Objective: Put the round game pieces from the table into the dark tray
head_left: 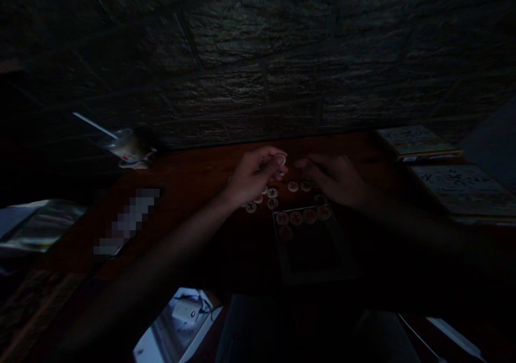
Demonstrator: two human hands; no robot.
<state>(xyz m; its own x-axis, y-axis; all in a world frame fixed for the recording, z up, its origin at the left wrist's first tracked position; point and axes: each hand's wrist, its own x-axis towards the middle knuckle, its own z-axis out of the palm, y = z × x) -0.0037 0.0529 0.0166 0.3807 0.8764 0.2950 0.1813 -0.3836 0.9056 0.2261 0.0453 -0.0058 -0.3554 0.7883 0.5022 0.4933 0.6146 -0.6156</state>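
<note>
In dim light my left hand (256, 172) is closed on a round xiangqi piece (281, 159), raised above the wooden table. A pale edge below it may be another piece. Facing it, my right hand (334, 176) is closed with thumb and fingertips together; whether anything is between them is hidden. Several loose xiangqi pieces (272, 192) lie on the table below my left hand, and others (293, 186) lie near my right. Closer to me is a shallow tray (318, 277) holding a row of red-marked pieces (296, 218), with one more piece (286, 233) below the row.
A dark stone-patterned wall (258, 72) rises behind the table (193, 164). To the left stand a cup (128, 149) with a straw and a blurred-out flat object (129, 223). Two flat boxes (417, 140) (467, 188) lie at right. Below the table edge is a white open box (181, 325).
</note>
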